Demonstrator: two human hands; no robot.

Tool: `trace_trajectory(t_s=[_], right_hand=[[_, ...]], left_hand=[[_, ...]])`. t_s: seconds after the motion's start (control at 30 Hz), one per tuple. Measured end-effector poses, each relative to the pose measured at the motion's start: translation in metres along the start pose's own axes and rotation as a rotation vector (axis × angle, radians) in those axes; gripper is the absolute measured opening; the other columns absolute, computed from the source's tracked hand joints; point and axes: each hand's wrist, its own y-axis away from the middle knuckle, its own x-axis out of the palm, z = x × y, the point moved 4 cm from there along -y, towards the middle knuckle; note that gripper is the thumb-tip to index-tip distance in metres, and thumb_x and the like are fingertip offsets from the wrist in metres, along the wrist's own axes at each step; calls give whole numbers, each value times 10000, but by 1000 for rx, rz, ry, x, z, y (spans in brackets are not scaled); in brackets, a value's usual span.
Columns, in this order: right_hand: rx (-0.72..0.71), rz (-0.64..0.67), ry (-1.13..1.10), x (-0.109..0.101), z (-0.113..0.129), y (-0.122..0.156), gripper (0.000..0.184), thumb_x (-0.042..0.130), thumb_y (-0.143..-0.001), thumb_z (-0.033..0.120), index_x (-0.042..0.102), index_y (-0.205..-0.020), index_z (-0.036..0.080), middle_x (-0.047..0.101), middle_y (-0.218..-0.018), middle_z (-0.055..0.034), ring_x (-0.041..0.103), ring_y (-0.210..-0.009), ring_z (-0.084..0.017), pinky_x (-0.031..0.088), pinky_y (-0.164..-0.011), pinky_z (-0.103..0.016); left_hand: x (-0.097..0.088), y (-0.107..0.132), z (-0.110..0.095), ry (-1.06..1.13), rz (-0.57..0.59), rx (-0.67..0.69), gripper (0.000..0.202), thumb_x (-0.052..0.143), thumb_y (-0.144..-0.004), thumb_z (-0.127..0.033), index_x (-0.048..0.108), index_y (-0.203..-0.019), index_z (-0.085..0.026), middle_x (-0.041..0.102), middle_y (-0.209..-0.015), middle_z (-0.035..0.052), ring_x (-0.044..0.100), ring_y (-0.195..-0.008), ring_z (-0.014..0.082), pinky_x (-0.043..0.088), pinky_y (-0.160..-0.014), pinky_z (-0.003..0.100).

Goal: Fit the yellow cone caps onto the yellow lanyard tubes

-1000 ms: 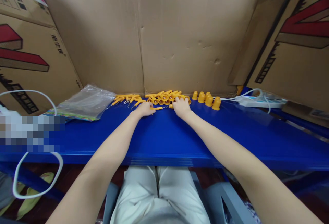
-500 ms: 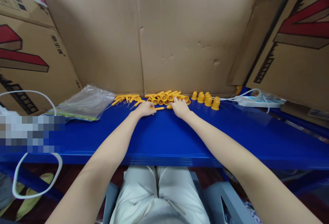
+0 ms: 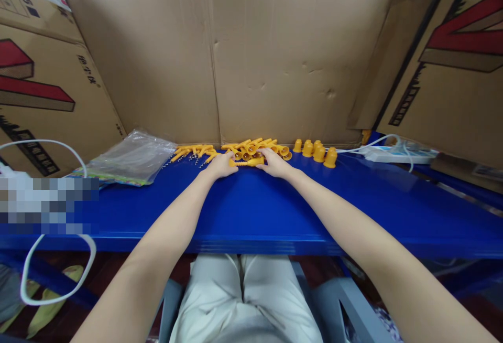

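A yellow corkscrew (image 3: 243, 163) lies crosswise between my two hands, just above the blue shelf. My left hand (image 3: 222, 166) is closed around its handle end. At the other end, the fingers of my right hand (image 3: 274, 164) grip its bell-shaped yellow cap, which covers the metal screw. Right behind my hands is a pile of yellow corkscrews with bell caps (image 3: 251, 150). To the left of my left hand, loose yellow handles with bare metal screws (image 3: 195, 150) lie in a group. Several separate yellow bell caps (image 3: 319, 152) stand upright to the right.
Clear plastic bags (image 3: 131, 157) lie on the blue shelf (image 3: 251, 212) at the left. A cardboard sheet (image 3: 275, 60) walls off the back, with cardboard boxes on both sides. A white power strip (image 3: 396, 155) sits at the right, and a white cable (image 3: 92, 259) loops at the left.
The bell cap in my right hand has come together with the corkscrew in my left. The metal tip that showed between them is now covered.
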Motion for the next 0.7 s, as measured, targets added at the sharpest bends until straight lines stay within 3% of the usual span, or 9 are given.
trace_trajectory(t_s=[0.3,0.53,0.7], right_hand=[[197,57,-434,2,-23,-4,397,673,-751,83,540,-1120,146,606,-1182,-107,662,-896,-139,539,-834,-297],[256,83,-450,-10,-19,1,174,665,-804,168,580,-952,138,685,-943,-77,666,-896,-163,531,-867,-331],[237,67,-526,-11,-18,1,257,670,-778,115,558,-1008,145,653,-1091,-98,666,-929,-151,534,-881,-328]], left_hand=[[-1,0,-2,-10,62,3,280,578,-712,-358,691,-909,-194,713,-893,80,655,-857,252,473,-732,299],[-2,0,-1,26,42,26,230,591,-677,-339,669,-845,-202,696,-810,47,641,-793,223,450,-677,281],[0,1,0,170,74,-15,193,580,-674,-318,663,-795,-192,676,-687,19,616,-677,178,447,-641,265]])
